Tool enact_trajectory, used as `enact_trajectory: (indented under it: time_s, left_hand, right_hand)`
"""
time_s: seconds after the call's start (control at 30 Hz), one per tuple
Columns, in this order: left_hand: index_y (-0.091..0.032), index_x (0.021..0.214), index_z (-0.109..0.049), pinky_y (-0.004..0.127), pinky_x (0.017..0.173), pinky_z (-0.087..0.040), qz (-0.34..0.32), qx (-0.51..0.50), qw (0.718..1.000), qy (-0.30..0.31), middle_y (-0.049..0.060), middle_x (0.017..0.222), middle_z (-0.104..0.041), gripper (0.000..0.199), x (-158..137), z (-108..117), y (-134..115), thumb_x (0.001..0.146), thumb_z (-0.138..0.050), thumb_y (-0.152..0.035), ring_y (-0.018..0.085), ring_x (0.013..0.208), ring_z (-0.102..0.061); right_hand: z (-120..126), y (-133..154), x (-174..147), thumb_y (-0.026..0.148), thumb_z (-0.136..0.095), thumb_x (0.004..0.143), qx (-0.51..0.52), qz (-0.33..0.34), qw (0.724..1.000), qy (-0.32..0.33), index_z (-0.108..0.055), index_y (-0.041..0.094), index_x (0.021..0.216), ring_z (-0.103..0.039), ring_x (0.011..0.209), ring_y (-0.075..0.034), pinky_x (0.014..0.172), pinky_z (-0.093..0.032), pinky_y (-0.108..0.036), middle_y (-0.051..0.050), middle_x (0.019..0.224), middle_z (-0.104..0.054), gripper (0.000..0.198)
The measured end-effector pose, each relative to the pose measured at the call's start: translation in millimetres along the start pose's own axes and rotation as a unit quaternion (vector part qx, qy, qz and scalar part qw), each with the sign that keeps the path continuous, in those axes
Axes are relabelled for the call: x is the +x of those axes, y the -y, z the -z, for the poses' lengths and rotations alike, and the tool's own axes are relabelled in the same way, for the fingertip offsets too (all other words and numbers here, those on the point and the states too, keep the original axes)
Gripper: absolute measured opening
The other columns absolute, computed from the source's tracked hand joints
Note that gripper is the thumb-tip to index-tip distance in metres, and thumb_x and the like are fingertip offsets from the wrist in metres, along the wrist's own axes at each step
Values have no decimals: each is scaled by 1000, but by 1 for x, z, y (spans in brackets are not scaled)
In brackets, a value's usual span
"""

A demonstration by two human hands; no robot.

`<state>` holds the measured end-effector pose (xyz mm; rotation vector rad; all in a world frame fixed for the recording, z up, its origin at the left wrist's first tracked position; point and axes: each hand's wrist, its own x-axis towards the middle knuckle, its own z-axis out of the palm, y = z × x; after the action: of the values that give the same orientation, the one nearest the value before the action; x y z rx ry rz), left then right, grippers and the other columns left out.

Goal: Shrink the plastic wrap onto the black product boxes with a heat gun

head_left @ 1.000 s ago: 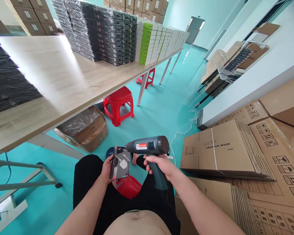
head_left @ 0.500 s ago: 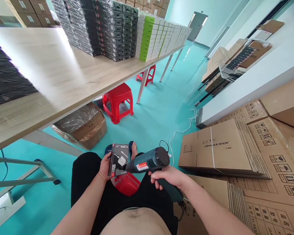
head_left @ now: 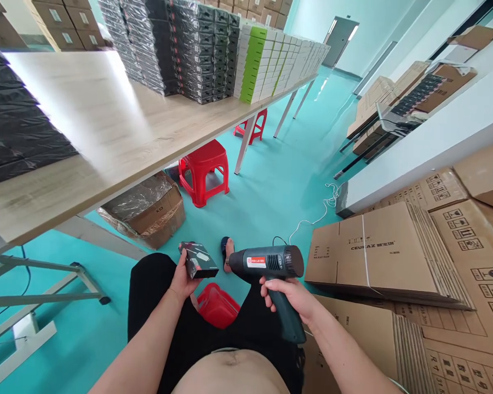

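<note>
My left hand (head_left: 184, 280) grips a small black product box (head_left: 198, 260) by its left side, fingers closed round the edge. The box is tilted, and its printed face shows a pale picture. A dark green heat gun (head_left: 271, 262) with a red and white label is held by its handle in my right hand (head_left: 285, 293), fingers wrapped. Its nozzle points left at the box, with a gap between them. Both things are over my lap, above a red plastic stool (head_left: 217, 306) between my legs.
A long wooden table (head_left: 148, 128) carries wrapped black boxes (head_left: 205, 54) and green and white boxes (head_left: 267, 63). Beneath it sit an open carton (head_left: 158, 213) and a red stool (head_left: 205, 169). Flattened cartons (head_left: 378, 246) are stacked at right. A white cord (head_left: 312, 219) lies on the floor.
The heat gun has moved right, away from the box, and turned more level. My left hand has tilted the box, so its face shows at a flatter angle.
</note>
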<state>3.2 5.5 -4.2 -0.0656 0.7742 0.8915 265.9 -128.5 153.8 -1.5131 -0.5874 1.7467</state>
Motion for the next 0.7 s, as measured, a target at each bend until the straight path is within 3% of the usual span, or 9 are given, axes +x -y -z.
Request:
enact_trajectory:
  time_s: [0.13,0.3,0.47,0.57,0.7]
  left_hand:
    - [-17,108,-58,47,83,-54,-15,-17,1000,-20,10,96,-68,46,10,5,-2,82,-57,-54,25,89,-66]
    - [-17,101,-57,52,83,-53,-4,4,1000,-28,12,97,-67,47,18,16,0,79,-58,-59,29,92,-66]
    - [-15,95,-57,47,76,-57,3,9,998,-65,12,91,-66,45,19,20,1,78,-61,-56,26,82,-68]
    - [-15,93,-56,48,77,-56,10,-8,998,-67,13,92,-66,44,19,18,2,78,-62,-56,28,87,-67]
    - [-16,93,-56,49,78,-56,23,-15,997,-66,12,89,-66,40,20,17,2,77,-66,-51,28,88,-67]
  right_hand:
    - [-13,-8,-2,31,-67,73,10,-9,998,65,-67,11,94,-62,58,-15,51,-48,-26,-7,75,-68,29]
    - [-25,-11,3,32,-66,75,29,38,999,15,-66,13,95,-62,60,-15,54,-48,-27,-5,77,-67,27]
    - [-25,-13,9,32,-69,74,-10,26,997,69,-67,12,95,-62,60,-16,54,-48,-28,-6,77,-67,28]
    - [-26,-14,11,32,-67,75,-5,57,997,44,-67,14,96,-61,61,-15,55,-48,-28,-5,79,-67,28]
    - [-29,-12,11,29,-66,75,-40,34,998,29,-67,14,92,-61,58,-16,52,-47,-28,-5,74,-67,23]
